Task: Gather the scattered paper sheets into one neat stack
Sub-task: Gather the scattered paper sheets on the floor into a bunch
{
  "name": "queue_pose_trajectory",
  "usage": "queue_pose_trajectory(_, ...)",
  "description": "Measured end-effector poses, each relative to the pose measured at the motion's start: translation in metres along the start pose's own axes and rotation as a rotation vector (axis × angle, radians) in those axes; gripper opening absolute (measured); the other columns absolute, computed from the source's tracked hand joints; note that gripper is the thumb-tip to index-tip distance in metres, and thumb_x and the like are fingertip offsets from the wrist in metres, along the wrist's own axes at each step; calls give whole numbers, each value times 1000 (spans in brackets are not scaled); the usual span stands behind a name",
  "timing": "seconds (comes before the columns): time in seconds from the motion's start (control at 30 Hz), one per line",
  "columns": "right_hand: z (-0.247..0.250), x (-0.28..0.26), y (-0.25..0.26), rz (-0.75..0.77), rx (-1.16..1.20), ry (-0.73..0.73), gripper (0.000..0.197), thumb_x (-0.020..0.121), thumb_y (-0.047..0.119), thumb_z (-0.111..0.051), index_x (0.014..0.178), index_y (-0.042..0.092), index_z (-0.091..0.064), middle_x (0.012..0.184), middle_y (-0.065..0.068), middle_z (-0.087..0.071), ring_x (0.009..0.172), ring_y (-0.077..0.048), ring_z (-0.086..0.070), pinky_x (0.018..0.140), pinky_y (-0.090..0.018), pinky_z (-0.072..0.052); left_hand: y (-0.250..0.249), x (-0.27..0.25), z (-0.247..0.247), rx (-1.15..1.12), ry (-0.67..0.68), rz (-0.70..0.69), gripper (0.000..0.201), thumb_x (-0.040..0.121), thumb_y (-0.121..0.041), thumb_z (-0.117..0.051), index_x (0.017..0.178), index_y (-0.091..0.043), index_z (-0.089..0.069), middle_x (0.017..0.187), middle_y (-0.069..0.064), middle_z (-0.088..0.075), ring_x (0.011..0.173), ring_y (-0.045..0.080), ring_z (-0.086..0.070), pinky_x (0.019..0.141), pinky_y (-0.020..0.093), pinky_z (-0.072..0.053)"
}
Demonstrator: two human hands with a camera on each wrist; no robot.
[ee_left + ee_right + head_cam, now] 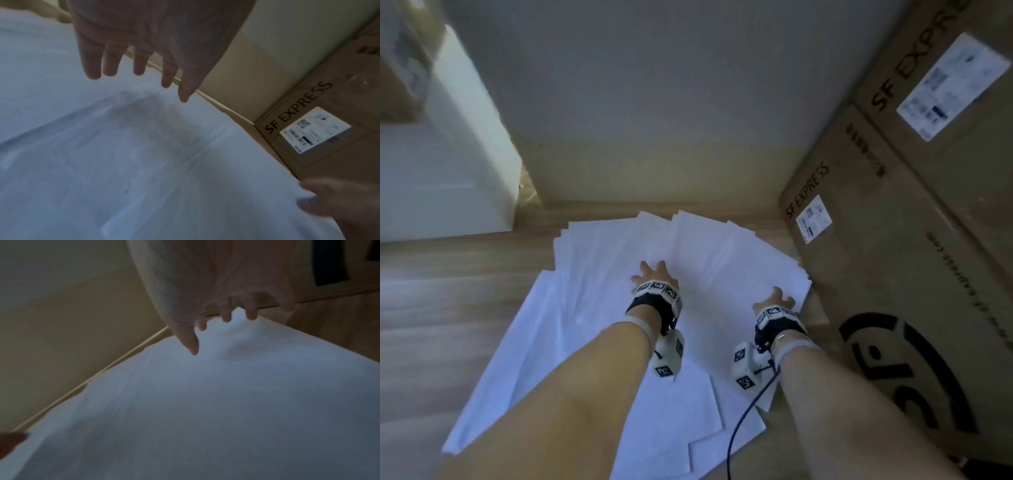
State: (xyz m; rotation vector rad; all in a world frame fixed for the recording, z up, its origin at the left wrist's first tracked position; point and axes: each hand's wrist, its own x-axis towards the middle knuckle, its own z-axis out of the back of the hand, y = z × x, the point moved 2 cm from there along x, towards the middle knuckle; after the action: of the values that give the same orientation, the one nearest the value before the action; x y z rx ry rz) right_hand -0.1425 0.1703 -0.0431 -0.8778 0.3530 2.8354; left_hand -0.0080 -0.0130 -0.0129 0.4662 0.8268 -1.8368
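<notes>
Several white paper sheets (599,308) lie fanned and overlapping on a wooden floor. My left hand (650,275) is spread over the middle of the fan, fingers straight and apart; in the left wrist view the left hand (135,69) hovers just above the paper sheets (102,146). My right hand (775,301) reaches over the right edge of the fan, close to a cardboard box. In the right wrist view the right hand (222,321) has its fingers spread, the fingertips (252,316) at the far corner of the paper sheets (205,402).
Large brown "SF EXPRESS" cardboard boxes (893,240) stand close against the right side of the papers. A wall (654,102) with a baseboard runs behind them. A white cabinet (448,164) stands at the back left. Bare wooden floor (448,291) lies to the left.
</notes>
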Motion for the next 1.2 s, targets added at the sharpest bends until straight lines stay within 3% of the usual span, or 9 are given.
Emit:
queue_pose_trajectory(0.13, -11, 13, -15, 7, -294, 141, 76, 93, 41, -45, 149, 29, 4, 158, -13, 12, 142, -48, -2, 116, -58, -11, 10, 16, 0, -105, -4, 87, 68, 94, -27, -45, 149, -31, -6, 153, 14, -19, 138, 39, -25, 105, 52, -33)
queue_pose_trajectory(0.27, -2, 4, -7, 75, -149, 128, 107, 79, 31, -71, 150, 21, 8, 157, -19, -3, 144, -36, -15, 114, -47, -23, 11, 30, 8, -209, 25, 96, 77, 91, -25, -52, 150, -23, -2, 146, 19, -34, 130, 41, -40, 103, 51, -41)
queue_pose_trajectory(0.37, -4, 6, 8, 199, -113, 157, 105, 76, 23, -76, 150, 27, -2, 158, -12, -1, 146, -29, -10, 113, -40, -26, 12, 36, 15, -280, 73, 78, 79, 89, -21, -57, 150, -10, -8, 146, 21, -39, 131, 37, -44, 103, 45, -41)
queue_pose_trajectory(0.53, -26, -11, 27, 305, -52, 163, 101, 77, 22, -75, 149, 32, -6, 158, -7, -8, 145, -31, -11, 114, -45, -25, 19, 36, 10, -268, 137, 60, 60, 86, -22, -61, 137, -4, -34, 138, 18, -48, 125, 34, -49, 99, 41, -40)
queue_pose_trajectory(0.67, -33, -17, 38, 410, 113, 201, 102, 77, 15, -75, 150, 27, -4, 157, -3, -18, 143, -26, -23, 115, -41, -28, 26, 39, 6, -327, 174, 54, 71, 82, -16, -67, 141, -2, -30, 142, 17, -44, 130, 33, -45, 104, 42, -40)
queue_pose_trajectory(0.9, -23, -22, 40, 273, 353, 122, 114, 74, 26, -77, 150, 21, 8, 159, -6, -9, 145, -28, -18, 117, -45, -22, 28, 32, 10, -539, 90, -74, 69, 80, -1, -66, 141, -10, -35, 138, 15, -51, 127, 33, -48, 104, 44, -40)
queue_pose_trajectory(0.97, -15, -23, 41, 240, 504, 147, 107, 77, 26, -74, 150, 18, 3, 158, -6, -13, 144, -29, -22, 117, -45, -23, 26, 26, 18, -610, 69, -146, 67, 78, 1, -66, 138, -10, -38, 136, 16, -53, 124, 33, -50, 103, 44, -42)
queue_pose_trajectory(1.07, 2, -31, 48, 269, 582, 150, 79, 78, 21, -74, 143, 3, -31, 147, -16, -39, 132, -33, -43, 107, -46, -38, 22, 13, 37, -678, 26, -218, 62, 76, -3, -70, 133, -6, -44, 131, 18, -57, 118, 34, -56, 100, 45, -46)
queue_pose_trajectory(1.2, 36, -49, 67, 399, 690, 96, 17, 84, 6, -66, 98, 1, -58, 93, -9, -62, 89, -22, -56, 79, -31, -42, 15, -5, 71, -782, -80, -284, 58, 73, -4, -75, 126, -1, -53, 126, 19, -61, 112, 32, -60, 95, 40, -49)
